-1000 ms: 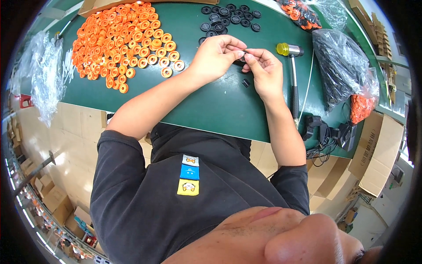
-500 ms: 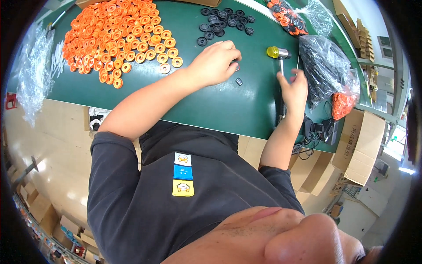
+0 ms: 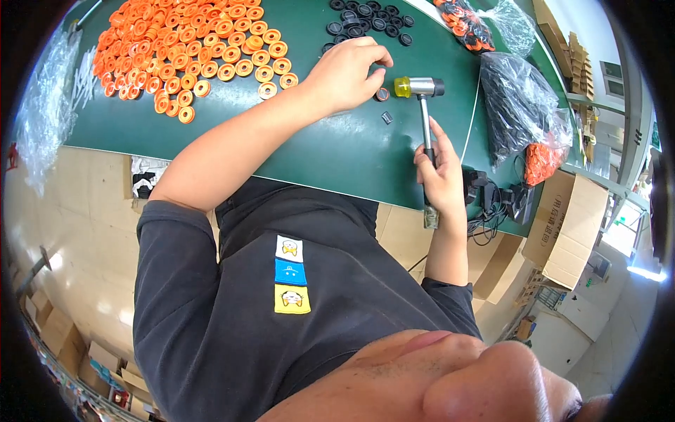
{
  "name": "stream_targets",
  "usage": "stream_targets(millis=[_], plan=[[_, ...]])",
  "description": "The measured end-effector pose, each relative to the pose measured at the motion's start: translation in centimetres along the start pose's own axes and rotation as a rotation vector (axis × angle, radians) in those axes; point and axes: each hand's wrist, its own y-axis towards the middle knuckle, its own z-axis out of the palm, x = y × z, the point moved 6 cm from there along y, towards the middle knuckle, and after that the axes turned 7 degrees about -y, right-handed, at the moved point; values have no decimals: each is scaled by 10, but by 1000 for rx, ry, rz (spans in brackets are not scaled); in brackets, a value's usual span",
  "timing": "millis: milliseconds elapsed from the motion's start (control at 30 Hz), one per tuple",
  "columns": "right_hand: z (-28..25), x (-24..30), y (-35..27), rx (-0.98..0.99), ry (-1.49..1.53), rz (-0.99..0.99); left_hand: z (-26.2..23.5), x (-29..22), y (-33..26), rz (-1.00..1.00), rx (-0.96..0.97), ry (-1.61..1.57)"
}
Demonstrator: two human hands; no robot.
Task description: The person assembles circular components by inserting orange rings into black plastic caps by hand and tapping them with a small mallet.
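Orange plastic wheels (image 3: 190, 49) cut off at top edge; mallet handle (image 3: 425, 119) partly hidden by right hand (image 3: 443, 171); black piece (image 3: 387, 118) on counter (image 3: 337, 151) too small to identify

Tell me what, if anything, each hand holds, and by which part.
The right hand holds the hammer by its dark handle. No held thing shows in the left hand.

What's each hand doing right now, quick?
Left hand: open, loosely curled, nothing visible in it.
Right hand: closed, holding the yellow-and-black-faced mallet.
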Motion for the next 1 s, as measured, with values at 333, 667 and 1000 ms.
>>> stream_targets(millis=[333, 667, 1000], plan=[[9, 60, -23, -153, -626, -442, -4, 13, 2, -134, -42, -156], [1, 73, -21, -194, -497, -372, -11, 11, 3, -101, -91, -137], [11, 61, -16, -141, -539, -422, -14, 9, 5, -95, -122, -146]])
